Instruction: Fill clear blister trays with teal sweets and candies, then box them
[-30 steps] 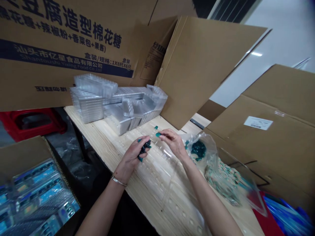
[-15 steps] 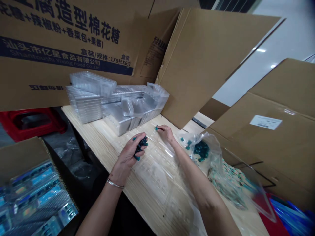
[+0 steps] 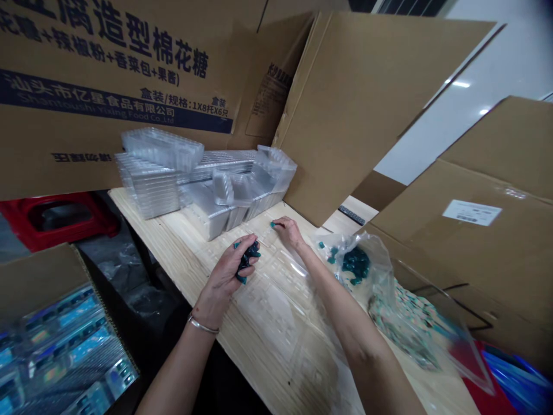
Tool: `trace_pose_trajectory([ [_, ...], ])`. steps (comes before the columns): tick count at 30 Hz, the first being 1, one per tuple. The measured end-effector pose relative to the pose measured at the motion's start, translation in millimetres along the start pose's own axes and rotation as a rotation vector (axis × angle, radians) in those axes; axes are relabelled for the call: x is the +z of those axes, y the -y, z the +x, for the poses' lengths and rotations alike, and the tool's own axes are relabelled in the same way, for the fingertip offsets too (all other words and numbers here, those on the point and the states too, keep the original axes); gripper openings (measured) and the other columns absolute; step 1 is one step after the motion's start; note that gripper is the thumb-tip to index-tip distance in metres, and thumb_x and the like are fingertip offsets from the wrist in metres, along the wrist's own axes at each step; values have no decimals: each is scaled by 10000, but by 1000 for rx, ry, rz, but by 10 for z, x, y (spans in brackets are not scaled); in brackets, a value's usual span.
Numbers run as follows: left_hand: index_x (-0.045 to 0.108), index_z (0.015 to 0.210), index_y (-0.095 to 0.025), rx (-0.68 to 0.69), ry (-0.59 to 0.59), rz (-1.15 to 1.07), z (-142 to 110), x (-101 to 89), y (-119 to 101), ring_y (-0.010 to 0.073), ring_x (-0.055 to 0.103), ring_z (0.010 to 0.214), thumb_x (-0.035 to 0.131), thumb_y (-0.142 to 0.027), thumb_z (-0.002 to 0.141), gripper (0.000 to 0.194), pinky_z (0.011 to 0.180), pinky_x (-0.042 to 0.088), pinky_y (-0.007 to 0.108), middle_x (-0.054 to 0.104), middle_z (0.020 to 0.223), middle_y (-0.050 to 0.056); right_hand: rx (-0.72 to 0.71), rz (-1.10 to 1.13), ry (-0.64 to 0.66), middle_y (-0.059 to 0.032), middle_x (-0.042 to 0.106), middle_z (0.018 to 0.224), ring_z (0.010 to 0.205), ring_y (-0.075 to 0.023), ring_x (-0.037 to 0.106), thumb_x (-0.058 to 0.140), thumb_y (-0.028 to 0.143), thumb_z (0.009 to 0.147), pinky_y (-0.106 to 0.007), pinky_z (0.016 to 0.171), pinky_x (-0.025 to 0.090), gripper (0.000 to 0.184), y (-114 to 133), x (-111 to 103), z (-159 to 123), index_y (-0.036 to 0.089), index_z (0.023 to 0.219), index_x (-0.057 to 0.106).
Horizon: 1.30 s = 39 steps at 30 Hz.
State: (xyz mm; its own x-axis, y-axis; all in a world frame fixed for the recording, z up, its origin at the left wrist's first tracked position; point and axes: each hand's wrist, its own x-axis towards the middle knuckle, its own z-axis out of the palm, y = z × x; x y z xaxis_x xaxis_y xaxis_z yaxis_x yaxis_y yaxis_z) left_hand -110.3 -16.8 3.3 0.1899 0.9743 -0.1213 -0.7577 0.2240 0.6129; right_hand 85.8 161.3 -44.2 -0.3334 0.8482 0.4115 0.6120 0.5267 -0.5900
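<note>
The right hand (image 3: 288, 233) has shifted left, pinching a teal piece (image 3: 272, 224), while the left hand (image 3: 223, 272) curls around teal pieces (image 3: 247, 259).

Rear: stacked clear plastic trays (image 3: 151, 184) on pine table (image 3: 147, 230), against printed cardboard carton (image 3: 108, 75) | Right: labelled cardboard carton (image 3: 475, 259), remote control (image 3: 352, 215) just behind | Lower right: blue plastic sheets (image 3: 514, 380) | Left: red plastic stool (image 3: 101, 222) | Lower left: open carton (image 3: 38, 271) of shiny blue blister packs (image 3: 69, 340)
</note>
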Motion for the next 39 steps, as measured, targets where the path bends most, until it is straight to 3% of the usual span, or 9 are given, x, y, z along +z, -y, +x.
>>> trace_pose_trajectory([
  [5,561,824,-140,-10,-18,-3,-19,1,-4,1,424,452,753,-336,637,332,294,161,93,544,770,-7,135,143,-63,-46,666,796,778,-170,578,655,190,650,-321,811,438,89,40,8,61,184,724,705],
  [10,572,823,-136,1,-14,-16,-5,-18,-13,1,426,454,757,-348,628,342,299,159,95,537,772,-2,234,334,-72,-28,663,721,624,-129,571,649,316,677,-297,679,471,276,165,-90,46,144,889,687],
  [15,587,947,-155,46,-45,48,6,2,21,14,431,449,732,-376,655,393,303,168,103,508,731,-17,349,839,60,-35,685,877,680,-100,594,757,335,610,-279,751,483,381,731,-227,-221,180,951,690],
  [18,582,999,-183,114,-111,139,-1,33,68,25,428,437,715,-418,659,434,306,192,110,483,681,-35,368,913,99,-35,684,924,702,-110,600,770,342,609,-277,747,496,357,1130,-238,-446,211,934,704],
  [21,568,986,-199,141,-126,207,-7,51,109,36,430,436,695,-449,666,426,310,208,114,484,654,-40,380,929,111,-30,686,890,699,-116,594,779,344,602,-277,733,502,341,1365,-196,-607,219,913,714],
  [26,537,885,-217,214,-151,350,-2,28,141,51,403,424,653,-446,697,318,316,208,128,477,606,-52,263,762,89,-24,668,869,693,-112,573,723,344,690,-282,730,492,277,1458,-139,-712,219,937,712],
  [31,566,820,-218,360,-221,488,26,-20,138,65,377,428,644,-311,704,167,378,251,158,452,553,-62,-90,237,52,-63,638,953,824,-169,591,605,329,812,-331,768,498,264,1601,-222,-794,232,1048,670],
  [35,588,770,-213,513,-230,615,45,-40,108,107,482,600,643,-187,676,113,536,358,178,535,661,-28,-325,-37,118,-93,621,1055,973,-206,586,480,268,890,-385,881,477,320,1714,-313,-845,236,1191,583],
  [39,588,772,-204,711,-215,778,21,-35,95,134,534,746,614,-166,711,77,732,389,215,586,767,-1,-369,-167,143,-123,618,1089,1035,-238,576,439,241,901,-430,924,463,318,1713,-318,-856,201,1179,587],
])
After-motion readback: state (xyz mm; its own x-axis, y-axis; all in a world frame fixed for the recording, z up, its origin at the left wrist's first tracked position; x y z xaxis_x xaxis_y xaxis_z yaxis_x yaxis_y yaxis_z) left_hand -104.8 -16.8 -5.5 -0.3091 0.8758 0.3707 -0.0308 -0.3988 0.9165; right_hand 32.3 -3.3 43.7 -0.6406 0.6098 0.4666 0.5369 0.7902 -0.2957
